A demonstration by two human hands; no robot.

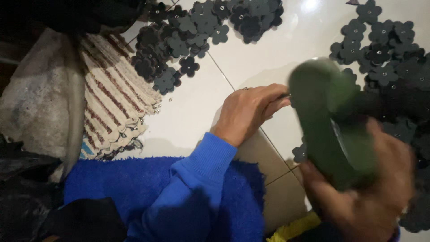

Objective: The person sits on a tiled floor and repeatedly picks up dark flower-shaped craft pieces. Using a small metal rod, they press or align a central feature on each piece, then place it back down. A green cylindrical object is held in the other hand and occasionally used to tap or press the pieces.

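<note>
The left hand (248,112) sits near the middle of the frame, knuckles up, its blue sleeve (197,179) running down to the lower centre. Its fingers are drawn together and point right, apparently pinching a thin dark thing at the fingertips, though that thing is too small to make out. The right hand (363,197) fills the lower right, blurred, with its fingers closed around a dark green shoe-like sole (327,121) that rises toward the centre right. The blur leaves me unsure exactly what this piece is. The left fingertips come right up to its upper edge.

All this happens over a white tiled floor (251,62). Dark flower-shaped cutouts (192,40), each with a small hole in the middle, lie heaped in the upper centre, and a second spread of cutouts (385,54) covers the upper right and runs down the right edge behind the green piece. At the left lies a striped woven rug (112,94), and a blue fluffy mat (134,188) lies under the sleeve at the lower left. A bit of yellow fringe (295,228) shows at the bottom.

The green piece is held loosely enough to blur, so the thin thing in the left hand could miss its mark or slip and jab the right hand's fingers. A swing of the green piece could also scatter the nearby cutouts across the slick tiles.
</note>
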